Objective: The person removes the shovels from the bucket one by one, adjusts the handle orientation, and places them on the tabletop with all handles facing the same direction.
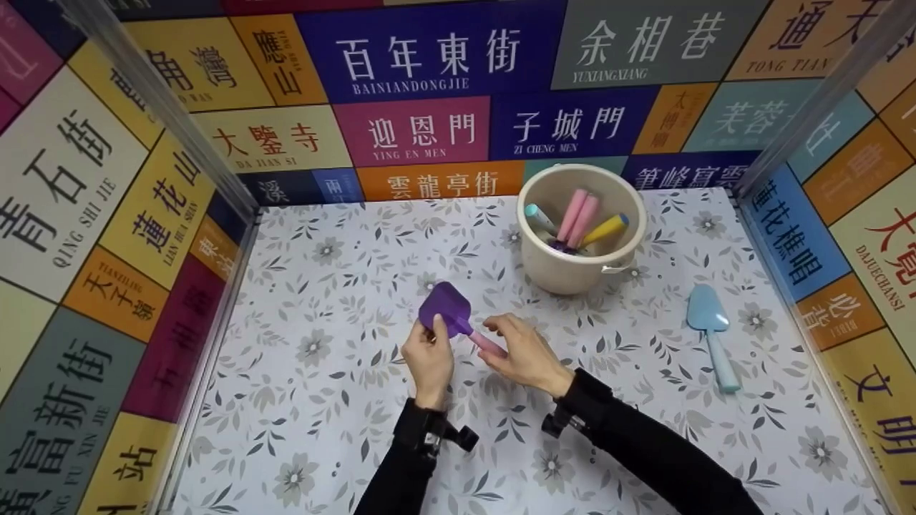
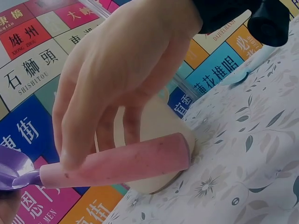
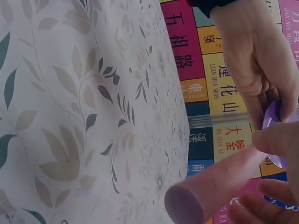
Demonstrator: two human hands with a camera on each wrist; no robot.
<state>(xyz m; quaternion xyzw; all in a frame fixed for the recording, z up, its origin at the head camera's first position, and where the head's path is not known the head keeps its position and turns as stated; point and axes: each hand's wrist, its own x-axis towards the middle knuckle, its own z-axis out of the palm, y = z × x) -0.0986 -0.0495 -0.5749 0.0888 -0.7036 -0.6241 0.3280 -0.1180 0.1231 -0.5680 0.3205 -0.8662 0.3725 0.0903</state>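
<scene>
A toy shovel with a purple blade and a pink handle (image 1: 489,344) is held over the patterned tabletop. My left hand (image 1: 429,357) grips its blade (image 1: 445,306), thumb on the front face. My right hand (image 1: 528,352) is beside the handle, thumb touching it, the other fingers loosely bent and partly apart from it. In the left wrist view, the right hand (image 2: 117,70) reaches down over the handle (image 2: 117,161), some fingertips hidden behind it. The right wrist view shows the handle's round end (image 3: 184,205) and the left hand (image 3: 261,60) at the blade.
A beige bucket (image 1: 565,268) at the back holds several tools, their pink, yellow and teal handles sticking up. On the right lies a light blue toy trowel (image 1: 708,315). Panels printed with Chinese characters (image 1: 429,136) stand behind and along both sides.
</scene>
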